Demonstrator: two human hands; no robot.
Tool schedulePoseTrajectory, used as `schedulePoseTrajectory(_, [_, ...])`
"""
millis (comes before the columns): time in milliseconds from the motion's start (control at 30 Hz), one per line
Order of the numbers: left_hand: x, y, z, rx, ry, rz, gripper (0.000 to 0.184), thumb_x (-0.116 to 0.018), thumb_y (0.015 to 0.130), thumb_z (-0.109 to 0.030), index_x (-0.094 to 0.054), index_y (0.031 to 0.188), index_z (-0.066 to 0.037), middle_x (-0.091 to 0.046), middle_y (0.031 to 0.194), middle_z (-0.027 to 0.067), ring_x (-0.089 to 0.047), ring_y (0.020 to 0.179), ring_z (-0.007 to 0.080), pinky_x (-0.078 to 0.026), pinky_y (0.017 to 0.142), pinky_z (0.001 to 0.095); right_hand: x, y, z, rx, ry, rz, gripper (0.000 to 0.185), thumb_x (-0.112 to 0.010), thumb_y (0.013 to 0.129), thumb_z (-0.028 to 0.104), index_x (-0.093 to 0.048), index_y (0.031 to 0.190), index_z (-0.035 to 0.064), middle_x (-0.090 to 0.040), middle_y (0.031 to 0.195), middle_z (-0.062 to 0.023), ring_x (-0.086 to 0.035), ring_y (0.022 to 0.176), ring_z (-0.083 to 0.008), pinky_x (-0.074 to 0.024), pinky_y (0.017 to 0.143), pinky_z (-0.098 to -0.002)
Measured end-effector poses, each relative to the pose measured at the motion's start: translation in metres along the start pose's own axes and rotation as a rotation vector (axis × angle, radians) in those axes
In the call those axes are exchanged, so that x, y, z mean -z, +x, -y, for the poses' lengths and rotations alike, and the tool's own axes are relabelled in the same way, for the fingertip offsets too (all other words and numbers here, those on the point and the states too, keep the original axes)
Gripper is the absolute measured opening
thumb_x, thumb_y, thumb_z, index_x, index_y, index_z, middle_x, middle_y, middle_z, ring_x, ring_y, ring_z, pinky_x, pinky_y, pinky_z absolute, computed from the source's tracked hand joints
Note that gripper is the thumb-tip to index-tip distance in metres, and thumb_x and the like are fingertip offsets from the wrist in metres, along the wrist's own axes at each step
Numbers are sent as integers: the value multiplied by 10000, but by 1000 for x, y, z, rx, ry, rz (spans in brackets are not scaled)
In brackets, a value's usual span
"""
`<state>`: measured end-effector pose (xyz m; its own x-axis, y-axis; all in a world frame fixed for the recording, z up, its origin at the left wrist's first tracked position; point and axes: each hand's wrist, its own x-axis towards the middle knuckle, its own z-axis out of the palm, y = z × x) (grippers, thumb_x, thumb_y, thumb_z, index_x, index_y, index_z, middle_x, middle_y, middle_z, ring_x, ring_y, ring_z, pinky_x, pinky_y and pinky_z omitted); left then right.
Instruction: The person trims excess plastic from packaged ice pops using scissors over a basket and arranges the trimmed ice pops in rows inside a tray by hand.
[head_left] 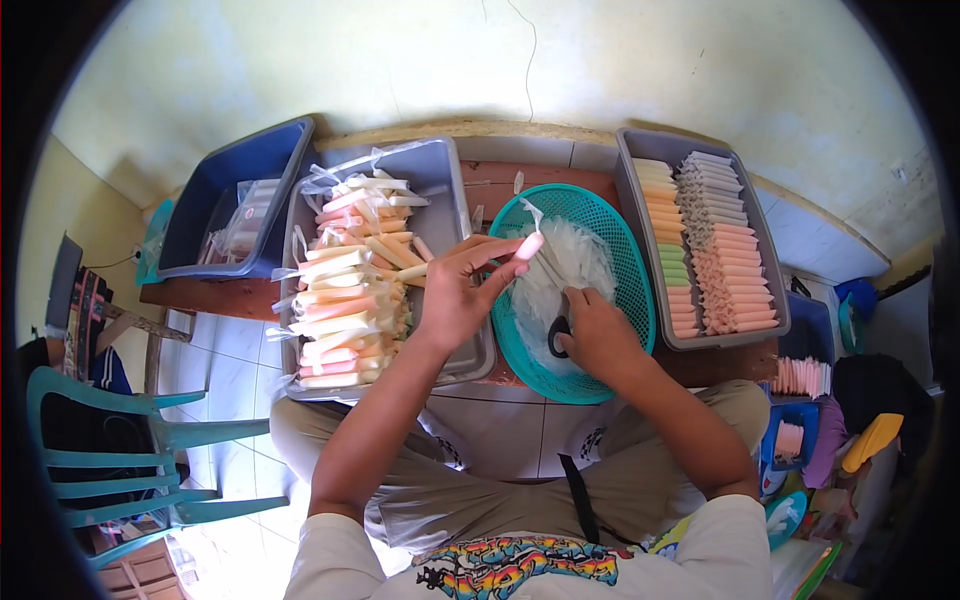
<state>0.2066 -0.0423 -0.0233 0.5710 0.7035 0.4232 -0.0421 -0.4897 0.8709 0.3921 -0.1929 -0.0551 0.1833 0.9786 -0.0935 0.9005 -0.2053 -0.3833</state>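
My left hand (462,288) is closed around a pink ice pop (530,246), a filled plastic tube whose twisted see-through end points up over the basket. The fingers hide most of it. My right hand (603,335) grips a pair of scissors (561,336) by the black handle. Its blades point up and left, over see-through plastic scraps (590,262) in a turquoise mesh basket (643,300). Left of the basket, a grey tub (450,190) holds a heap of pink, cream and orange ice pops (345,310) with long loose plastic ends.
At the right, another grey tub (632,165) holds neat rows of trimmed ice pops (740,270). A blue-grey tub (300,150) with plastic packets stands at the far left. A brown wooden bench (490,180) carries them. A green plastic chair (110,450) is lower left.
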Motion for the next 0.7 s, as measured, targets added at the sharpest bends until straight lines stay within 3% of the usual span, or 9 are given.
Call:
schedulePoseTrajectory(67, [3,-1,-1,42,31,55,293,-785,980,-49,-784,1274,-51,-756,1159,91,-717,967,128,-600,837,286,-2,2,2,-25,7,3,815,-856,822,173,-463,1508,-28,-647,1220,-259,-705,1050,-457,-599,924,-509])
schedulePoseTrajectory(200, [3,-2,-2,32,27,52,296,-785,980,-48,-785,1276,-58,-756,1161,91,-716,963,126,-596,820,285,-7,6,3,-35,3,-11,839,-842,804,160,-442,1515,-36,-647,1199,-278,-709,1038,-472,-605,916,-516])
schedulePoseTrajectory(367, [5,-1,-5,-53,121,-58,331,-789,961,-33,-774,1291,-48,-764,1129,105,-719,934,155,-585,827,299,-5,8,-14,24,57,-39,899,-845,777,149,-424,1548,-46,-651,1220,-272,-688,1072,-459,-591,931,-504])
schedulePoseTrajectory(467, [12,1,-4,-103,170,-100,343,-786,954,-23,-768,1296,-43,-765,1116,118,-726,928,189,-582,844,311,5,7,-20,93,144,-101,847,-833,770,149,-485,1513,-62,-669,1214,-253,-693,1004,-453,-580,918,-491])
schedulePoseTrajectory(533, [17,4,-6,-151,219,-140,336,-784,953,-18,-770,1288,-41,-764,1117,124,-729,937,202,-581,846,314,24,5,-16,60,248,6,787,-833,782,112,-537,1490,-59,-682,1183,-216,-710,898,-362,-585,851,-423])
schedulePoseTrajectory(567, [21,6,-6,-198,267,-172,329,-781,952,-13,-771,1280,-39,-764,1118,129,-731,946,214,-581,848,317,30,5,-15,68,245,7,787,-833,782,112,-537,1490,-59,-682,1183,-216,-710,898,-362,-585,851,-423])
schedulePoseTrajectory(633, [28,8,-6,-232,327,-200,328,-787,937,-8,-774,1263,-47,-758,1111,126,-731,941,255,-585,822,347,41,1,-13,60,424,7,797,-870,797,97,-545,1515,-25,-680,1142,-165,-690,820,-241,-576,790,-352])
schedulePoseTrajectory(700, [32,9,-6,-264,386,-226,327,-793,923,-3,-778,1245,-56,-752,1105,124,-730,936,296,-588,797,376,55,-8,-4,61,465,-28,824,-897,791,156,-547,1519,-8,-684,1128,-172,-679,850,-260,-570,816,-368])
